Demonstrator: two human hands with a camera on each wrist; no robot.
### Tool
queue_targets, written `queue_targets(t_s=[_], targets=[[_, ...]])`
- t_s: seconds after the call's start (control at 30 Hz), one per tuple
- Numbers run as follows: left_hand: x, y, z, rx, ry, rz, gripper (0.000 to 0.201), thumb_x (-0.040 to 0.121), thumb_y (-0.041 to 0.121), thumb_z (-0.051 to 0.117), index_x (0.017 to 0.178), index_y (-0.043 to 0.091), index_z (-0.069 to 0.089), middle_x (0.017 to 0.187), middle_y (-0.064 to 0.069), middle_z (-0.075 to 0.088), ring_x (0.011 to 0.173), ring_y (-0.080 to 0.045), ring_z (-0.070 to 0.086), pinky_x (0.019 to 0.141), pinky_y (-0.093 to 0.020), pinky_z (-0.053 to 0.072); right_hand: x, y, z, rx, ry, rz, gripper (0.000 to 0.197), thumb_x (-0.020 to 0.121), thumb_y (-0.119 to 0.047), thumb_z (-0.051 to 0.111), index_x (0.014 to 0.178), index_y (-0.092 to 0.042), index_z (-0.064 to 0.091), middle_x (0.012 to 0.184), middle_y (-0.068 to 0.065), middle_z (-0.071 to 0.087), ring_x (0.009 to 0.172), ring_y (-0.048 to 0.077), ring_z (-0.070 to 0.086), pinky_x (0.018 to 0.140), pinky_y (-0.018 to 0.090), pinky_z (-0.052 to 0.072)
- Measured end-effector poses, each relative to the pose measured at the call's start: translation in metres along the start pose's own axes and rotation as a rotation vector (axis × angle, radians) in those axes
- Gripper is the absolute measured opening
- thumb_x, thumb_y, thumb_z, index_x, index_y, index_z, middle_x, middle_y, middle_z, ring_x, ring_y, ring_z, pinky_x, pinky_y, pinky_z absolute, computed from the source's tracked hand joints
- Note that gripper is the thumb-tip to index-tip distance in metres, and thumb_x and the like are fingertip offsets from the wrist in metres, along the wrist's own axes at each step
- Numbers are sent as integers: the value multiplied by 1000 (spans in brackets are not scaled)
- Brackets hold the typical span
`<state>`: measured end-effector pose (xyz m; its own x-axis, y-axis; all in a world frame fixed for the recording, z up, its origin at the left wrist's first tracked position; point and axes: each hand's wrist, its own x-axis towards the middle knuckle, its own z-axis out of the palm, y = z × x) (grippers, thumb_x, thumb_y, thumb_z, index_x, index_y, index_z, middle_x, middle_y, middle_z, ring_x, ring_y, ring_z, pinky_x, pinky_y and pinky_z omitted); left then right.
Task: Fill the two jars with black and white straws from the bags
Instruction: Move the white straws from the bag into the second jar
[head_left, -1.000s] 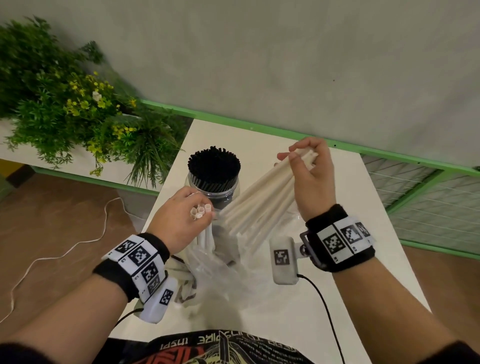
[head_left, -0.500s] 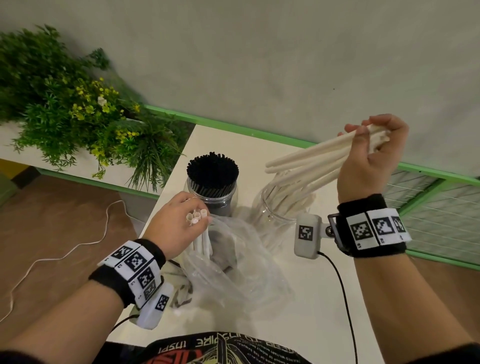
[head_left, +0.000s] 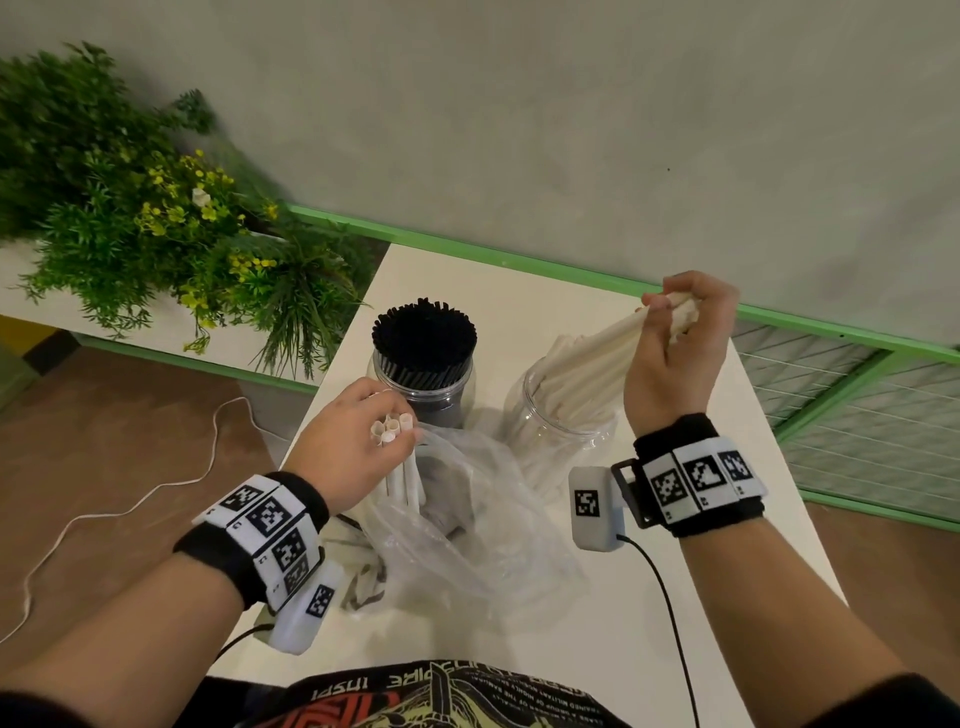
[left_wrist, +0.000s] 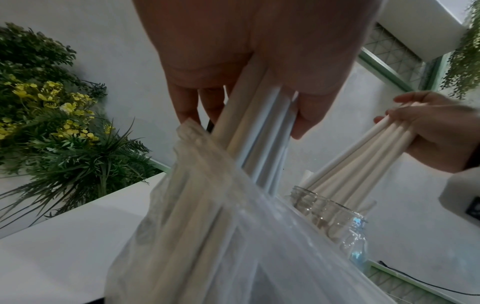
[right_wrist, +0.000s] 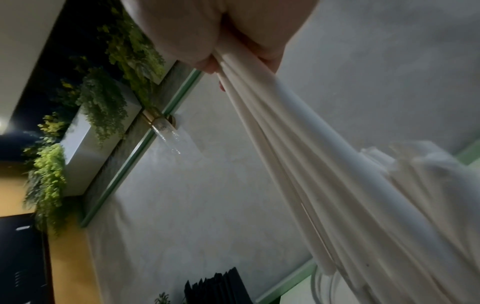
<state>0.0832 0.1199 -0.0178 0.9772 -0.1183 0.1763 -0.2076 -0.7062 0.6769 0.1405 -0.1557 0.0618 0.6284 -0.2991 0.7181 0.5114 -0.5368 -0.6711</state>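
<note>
White straws (head_left: 582, 364) fan out from the right hand (head_left: 675, 353), whose fingers are curled round their upper ends at about 1 o'clock on the white table (head_left: 675, 597); their lower ends sit inside the clear jar (head_left: 550, 431), leaning toward 2 o'clock. In the right wrist view the same bundle (right_wrist: 298, 154) runs from the closed fist (right_wrist: 221, 30) down into the jar's mouth, blurred at the lower end. At 11 o'clock of that jar, just beside it, stands the second jar (head_left: 422, 395), packed upright with black straws (head_left: 423, 332). The left hand (head_left: 353, 441) pinches a small cluster of white straws (head_left: 390, 431) by their open ends, at 9 o'clock of the clear jar; these stand nearly upright with their lower parts inside a crumpled clear plastic bag (head_left: 467, 535), which lies on the table at 6 o'clock of both jars. From the left wrist, thumb and fingers (left_wrist: 182, 98) close round those straws (left_wrist: 254, 131) above the bag's mouth (left_wrist: 207, 195). Leafy plants with yellow flowers (head_left: 156, 223) fill the 10 o'clock corner.
</note>
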Motion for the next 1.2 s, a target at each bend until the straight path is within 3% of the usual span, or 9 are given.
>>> queue_targets(t_s=[0.13,0.3,0.43,0.6,0.7,0.8,0.93,1.07,1.2], targets=[[0,-1,2,4,1,10,33,75,59,44,85,32,60,100,14,51,88,-9,54,75,-30,44,0,10,9,5,-69,63,23,91,2,46,106,-15,50,106,7,51,100,16,50,88,10,35],[2,-2,2,1,1,17,32,74,60,44,84,34,59,100,13,52,89,-9,55,76,-30,44,-8,25,19,-54,-210,99,20,92,1,50,110,-9,52,112,14,54,101,7,51,87,2,31],[2,0,2,-13,-4,8,31,72,61,43,83,36,58,100,15,51,89,-8,54,76,-30,44,-10,39,21,-160,-283,54,23,92,-2,56,115,-1,53,114,13,51,98,-21,42,86,-3,27],[2,0,2,-27,-5,1,31,71,62,43,82,36,58,100,16,50,90,-7,53,75,-27,40,-10,56,15,-275,-449,57,35,96,-20,55,128,-9,50,125,5,46,109,8,46,90,1,30],[1,0,2,-36,-6,-3,31,72,62,44,81,36,59,99,18,50,89,-6,53,75,-28,42,-11,59,2,-292,-518,57,44,98,-35,50,139,-22,44,141,1,38,129,12,35,107,21,31],[0,-1,1,-31,-9,3,34,72,62,44,82,35,60,100,17,50,89,-6,54,76,-29,44,-17,63,-17,-200,-316,162,59,95,-54,40,146,-24,34,145,-5,30,133,10,30,108,15,26],[0,0,1,-30,-6,-6,38,71,62,44,84,32,62,101,16,51,89,-7,54,76,-31,46,-50,73,-35,-124,-260,432,95,74,-80,42,149,-25,22,146,1,29,130,15,36,108,39,35],[0,1,2,-26,-9,-7,40,71,63,44,86,31,63,101,16,52,90,-9,55,76,-32,47,-74,85,-27,-277,-496,461,114,64,-79,60,152,-29,8,157,2,12,144,22,15,117,48,20],[-1,1,1,-29,-9,-7,39,71,62,44,85,31,63,101,16,52,90,-8,55,77,-32,47,-63,83,-5,-385,-499,341,112,71,-58,72,152,-20,5,159,5,7,146,21,9,119,46,14]])
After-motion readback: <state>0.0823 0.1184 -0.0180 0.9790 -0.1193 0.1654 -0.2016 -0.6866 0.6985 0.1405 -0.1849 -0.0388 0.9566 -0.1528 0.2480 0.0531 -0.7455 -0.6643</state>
